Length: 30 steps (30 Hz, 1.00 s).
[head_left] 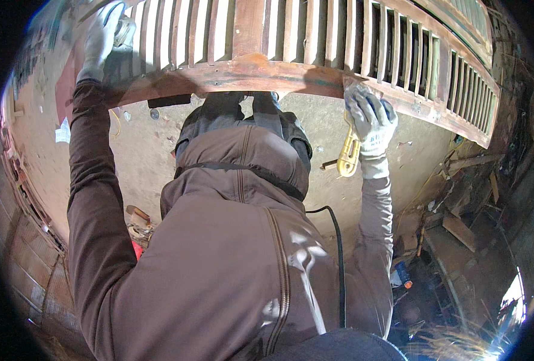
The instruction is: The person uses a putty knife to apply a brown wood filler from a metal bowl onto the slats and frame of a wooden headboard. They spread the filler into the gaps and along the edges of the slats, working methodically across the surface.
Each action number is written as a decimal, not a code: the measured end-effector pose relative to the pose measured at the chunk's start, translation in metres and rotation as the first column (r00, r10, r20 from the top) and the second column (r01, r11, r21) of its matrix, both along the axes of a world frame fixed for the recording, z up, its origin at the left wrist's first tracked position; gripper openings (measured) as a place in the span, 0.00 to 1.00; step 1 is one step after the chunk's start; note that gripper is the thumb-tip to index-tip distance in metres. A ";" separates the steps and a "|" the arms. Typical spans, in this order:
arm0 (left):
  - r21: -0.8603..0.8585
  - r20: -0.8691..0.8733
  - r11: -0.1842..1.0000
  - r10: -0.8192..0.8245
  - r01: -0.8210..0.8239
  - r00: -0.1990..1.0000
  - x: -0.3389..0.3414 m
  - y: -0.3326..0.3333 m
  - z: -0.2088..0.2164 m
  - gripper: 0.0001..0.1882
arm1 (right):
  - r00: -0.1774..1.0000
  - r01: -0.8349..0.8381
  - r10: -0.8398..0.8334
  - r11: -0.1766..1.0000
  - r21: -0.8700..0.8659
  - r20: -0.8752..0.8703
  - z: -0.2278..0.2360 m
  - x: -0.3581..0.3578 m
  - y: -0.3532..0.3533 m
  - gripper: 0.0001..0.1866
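A long reddish-brown wooden frame with slats [249,73] stretches across the top of the head view, in front of my body. My left hand [98,48], in a pale glove, is closed at its upper left around a small greyish round object [124,32] whose kind I cannot make out. My right hand [372,123], in a white and grey glove, lies at the frame's near edge. Its fingers are wrapped round a hand tool with a yellow slotted handle [348,153]. The handle points down toward me; the tool's other end is mostly hidden by the hand.
A thin black cable [339,253] runs beside my right arm. Scrap wood [459,231] and a blue bottle with an orange cap [403,275] lie at the lower right, near bright sparks [489,352]. Small debris [137,219] is on the concrete floor [143,150] at left.
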<state>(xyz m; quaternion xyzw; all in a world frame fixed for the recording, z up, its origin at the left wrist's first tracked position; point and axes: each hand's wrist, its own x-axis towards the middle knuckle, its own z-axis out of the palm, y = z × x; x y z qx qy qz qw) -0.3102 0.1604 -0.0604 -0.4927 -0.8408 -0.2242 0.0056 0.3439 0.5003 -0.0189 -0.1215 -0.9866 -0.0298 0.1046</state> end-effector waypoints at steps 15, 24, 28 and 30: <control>-0.012 0.197 0.986 0.168 -0.169 0.966 0.052 0.026 0.025 0.19 | 0.991 0.059 -0.068 0.995 -0.080 -0.116 0.010 0.004 0.015 0.17; -0.002 0.163 0.992 0.127 -0.128 0.978 0.026 0.012 0.012 0.18 | 0.999 -0.048 0.048 0.985 -0.169 -0.003 0.016 -0.007 0.019 0.13; 0.001 0.260 0.959 0.274 -0.284 0.926 0.044 0.027 0.019 0.18 | 0.999 -0.036 0.032 0.995 -0.094 -0.043 0.009 -0.005 0.032 0.13; 0.014 0.257 0.984 0.168 -0.178 0.952 0.040 0.027 0.019 0.18 | 1.000 -0.019 0.019 0.996 -0.087 -0.006 0.001 -0.003 0.026 0.14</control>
